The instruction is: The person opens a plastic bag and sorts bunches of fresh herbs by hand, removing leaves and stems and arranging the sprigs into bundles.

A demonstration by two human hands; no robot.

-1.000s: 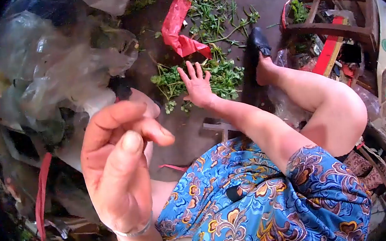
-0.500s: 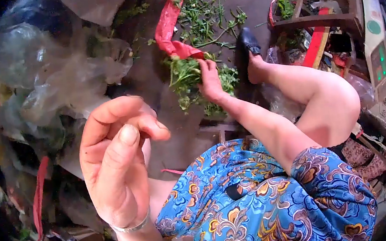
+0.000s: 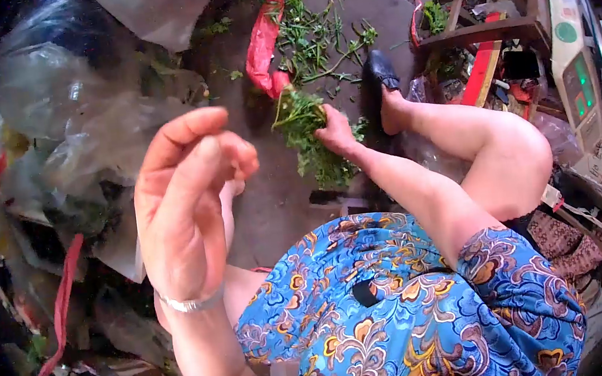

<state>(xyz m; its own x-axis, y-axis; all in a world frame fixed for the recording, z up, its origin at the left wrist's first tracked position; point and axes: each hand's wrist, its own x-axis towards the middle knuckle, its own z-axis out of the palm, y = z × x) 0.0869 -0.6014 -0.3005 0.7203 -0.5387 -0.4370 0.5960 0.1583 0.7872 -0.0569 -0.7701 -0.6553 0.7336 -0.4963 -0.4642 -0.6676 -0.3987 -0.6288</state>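
My left hand (image 3: 184, 209), with a bracelet at its wrist, is raised close to the camera. Its fingers are loosely curled and stand apart from the thumb, and I see nothing in them. Low over the floor, my right hand (image 3: 338, 133) grips a bunch of leafy greens (image 3: 311, 146). Leaves spread out left of and below those fingers. Just beyond the bunch lies a crumpled red plastic strip (image 3: 265, 51). Cut green stems and leaves (image 3: 309, 35) are scattered on the floor beside the strip.
Clear plastic bags (image 3: 79, 131) are heaped on the left, with a red ribbon (image 3: 63, 312) hanging below. A wooden frame (image 3: 480, 34) and a scale with a green display (image 3: 581, 85) stand at right. My shoe (image 3: 380, 71) rests beside the stems.
My right hand has drawn the greens a little away from the red strip, towards me. My left hand has risen slightly and its index finger has lifted.
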